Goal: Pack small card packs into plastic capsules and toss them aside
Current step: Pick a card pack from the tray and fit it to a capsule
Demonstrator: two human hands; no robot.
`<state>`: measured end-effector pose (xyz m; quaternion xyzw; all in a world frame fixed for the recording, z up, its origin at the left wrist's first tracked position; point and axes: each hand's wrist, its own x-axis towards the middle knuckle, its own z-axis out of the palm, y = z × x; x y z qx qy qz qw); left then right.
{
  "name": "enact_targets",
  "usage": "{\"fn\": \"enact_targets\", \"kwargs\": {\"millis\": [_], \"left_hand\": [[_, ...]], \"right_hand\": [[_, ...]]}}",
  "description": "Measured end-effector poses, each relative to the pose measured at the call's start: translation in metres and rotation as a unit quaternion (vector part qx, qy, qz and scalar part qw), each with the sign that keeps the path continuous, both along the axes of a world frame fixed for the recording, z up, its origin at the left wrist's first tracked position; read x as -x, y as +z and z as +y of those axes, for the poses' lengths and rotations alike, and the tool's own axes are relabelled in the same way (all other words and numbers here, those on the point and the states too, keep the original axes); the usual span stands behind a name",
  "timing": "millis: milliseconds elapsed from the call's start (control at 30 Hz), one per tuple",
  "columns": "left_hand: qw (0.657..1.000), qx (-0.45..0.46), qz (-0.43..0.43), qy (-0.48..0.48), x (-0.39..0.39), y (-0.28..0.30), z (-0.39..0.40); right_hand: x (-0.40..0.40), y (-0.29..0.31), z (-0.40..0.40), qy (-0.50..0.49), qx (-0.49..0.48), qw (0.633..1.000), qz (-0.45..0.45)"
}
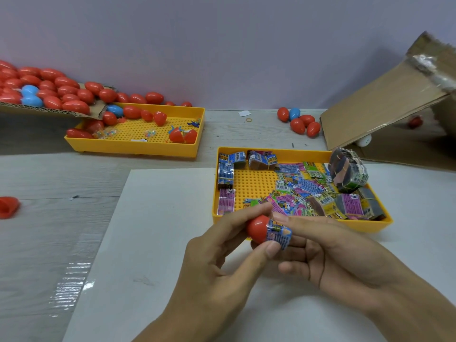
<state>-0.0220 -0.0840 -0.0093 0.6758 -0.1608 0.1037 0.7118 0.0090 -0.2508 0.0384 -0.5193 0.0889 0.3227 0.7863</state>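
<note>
We see both forearms enter from the bottom edge, rising toward 12 o'clock and meeting near the middle. Our left hand (222,257) comes from 7 o'clock, fingers curled, thumb tip and forefinger pinching what it holds. Our right hand (328,255) comes from 4 o'clock, palm turned toward 9 o'clock, fingers curled inward, its forefinger laid along the top of the same item. The two hands' fingertips touch.

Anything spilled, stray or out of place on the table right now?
Yes. A lone red capsule half lies open at the table's far left edge, away from both trays. Red capsules spill off a tilted cardboard flap into the far yellow tray. A rubber band lies loose.
</note>
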Motion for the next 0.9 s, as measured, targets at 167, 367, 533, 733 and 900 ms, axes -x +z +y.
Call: {"fn": "enact_targets", "kwargs": {"millis": [167, 367, 533, 733, 900], "left_hand": [[1.0, 0.006, 0.005, -0.004, -0.0007, 0.0003, 0.0013], [1.0, 0.008, 0.015, -0.019, -0.0031, 0.0021, 0.0032], [0.999, 0.032, -0.019, 0.017, -0.0033, 0.0013, 0.0041], [0.999, 0.026, -0.009, 0.017, -0.0032, -0.0003, 0.0037], [1.0, 0.024, 0.013, 0.003, -0.003, -0.0004, 0.0045]], "right_hand": [[-0.0007, -0.0006, 0.0, 0.007, -0.026, 1.0, 0.014], [0.0008, 0.0026, -0.0017, 0.033, -0.069, 0.997, 0.03], [0.0008, 0.0032, 0.0013, 0.035, -0.042, 0.998, 0.028], [-0.0002, 0.0063, -0.0013, 0.041, -0.004, 0.999, 0.011], [-0.0005, 0.0027, -0.0024, 0.031, -0.018, 0.999, 0.021]]}}
